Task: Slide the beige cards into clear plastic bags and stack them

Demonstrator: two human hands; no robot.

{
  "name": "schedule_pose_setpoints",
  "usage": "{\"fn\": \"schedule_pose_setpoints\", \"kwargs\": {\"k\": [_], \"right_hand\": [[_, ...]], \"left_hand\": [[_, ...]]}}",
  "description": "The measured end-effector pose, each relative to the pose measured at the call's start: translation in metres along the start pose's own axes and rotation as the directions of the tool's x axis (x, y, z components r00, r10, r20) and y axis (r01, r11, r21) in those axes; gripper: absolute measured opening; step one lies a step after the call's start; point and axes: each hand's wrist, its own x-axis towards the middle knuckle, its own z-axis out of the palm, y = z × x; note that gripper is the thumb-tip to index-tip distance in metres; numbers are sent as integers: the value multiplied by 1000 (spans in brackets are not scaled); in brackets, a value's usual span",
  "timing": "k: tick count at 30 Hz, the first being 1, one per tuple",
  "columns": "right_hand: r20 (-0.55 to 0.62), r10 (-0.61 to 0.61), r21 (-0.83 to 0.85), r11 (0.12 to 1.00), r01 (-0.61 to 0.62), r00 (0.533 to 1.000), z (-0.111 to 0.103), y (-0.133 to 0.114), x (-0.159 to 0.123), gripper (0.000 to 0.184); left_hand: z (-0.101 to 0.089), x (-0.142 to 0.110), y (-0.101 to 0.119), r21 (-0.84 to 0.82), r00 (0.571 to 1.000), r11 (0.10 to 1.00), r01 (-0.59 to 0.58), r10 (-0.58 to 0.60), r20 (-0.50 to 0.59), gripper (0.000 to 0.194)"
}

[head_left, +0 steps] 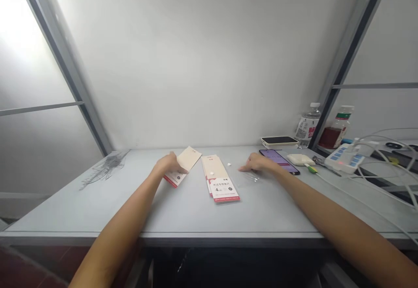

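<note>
My left hand [170, 164] grips a cream paper packet with a red-edged label [181, 166], which is tilted up off the table. In the middle of the table lies a stack of similar cream packets [218, 179] with a white and red label at the near end. My right hand [257, 162] rests with its fingers extended over a clear plastic sleeve [250, 177], holding nothing I can see. It is just in front of a smartphone [279, 162] with a lit purple screen. Two tiny white bits [229, 164] lie near the stack.
A crumpled clear plastic wrap [106, 168] lies at the table's left. At the back right are a cream pouch [300, 159], a flat dark-topped device [279, 141], a water bottle [307, 125], a bottle of red liquid [336, 129], and a power strip [344, 158] with white cables.
</note>
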Motion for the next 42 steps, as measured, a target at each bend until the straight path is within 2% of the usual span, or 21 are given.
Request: {"fn": "schedule_pose_setpoints", "kwargs": {"k": [2, 4, 5, 7, 8, 10, 11, 13, 15, 16, 21, 28, 33, 36, 39, 42], "right_hand": [[101, 67, 18, 997, -69, 993, -2, -5, -2, 41], [168, 107, 78, 990, -122, 980, -4, -12, -5, 34], [144, 95, 121, 986, -113, 985, -5, -16, -6, 29], [40, 47, 148, 988, -53, 998, -4, -27, -9, 22], [-80, -10, 125, 992, 20, 997, -3, -32, -11, 22], [-222, -83, 89, 990, 105, 972, 0, -43, -16, 21], [-276, -131, 70, 985, 156, 952, 3, -49, -19, 22], [-389, -291, 10, 947, 320, 874, 9, -59, -26, 22], [-426, -359, -5, 919, 394, 831, 15, -68, -34, 21], [-419, -380, 3, 908, 420, 825, 18, -71, -38, 21], [-421, -472, 40, 843, 536, 774, 22, -81, -48, 21], [-428, -526, 100, 781, 617, 735, 18, -79, -51, 21], [-421, -529, 136, 766, 628, 737, 19, -81, -53, 22], [-467, -474, 146, 791, 594, 746, 19, -81, -52, 22], [-493, -443, 128, 814, 566, 749, 18, -78, -49, 22], [-524, -485, 75, 793, 605, 700, 19, -75, -47, 23]], "left_hand": [[0, 0, 2, -51, 998, 997, -61, 61, -5, 58], [2, 2, 5, -97, 992, 987, -125, 121, -46, 47], [4, 2, 7, -128, 985, 979, -161, 152, -76, 40], [7, -2, 12, -205, 963, 945, -256, 231, -135, 30], [9, -5, 16, -252, 946, 915, -317, 283, -160, 27], [16, -15, 24, -329, 892, 830, -451, 401, -209, 27], [20, -21, 29, -361, 860, 780, -511, 456, -230, 30], [29, -34, 37, -410, 794, 684, -603, 563, -230, 35], [38, -44, 44, -434, 752, 628, -646, 620, -222, 38], [42, -48, 47, -423, 745, 626, -656, 626, -230, 37], [46, -53, 51, -345, 808, 735, -584, 488, -329, 31], [40, -45, 46, -350, 807, 734, -582, 465, -365, 28], [40, -45, 46, -424, 781, 660, -620, 468, -413, 30], [32, -47, 43, -531, 774, 563, -633, 455, -441, 36], [25, -50, 41, -625, 757, 464, -628, 550, -352, 42], [27, -52, 43, -621, 749, 487, -615, 608, -265, 43]]}}
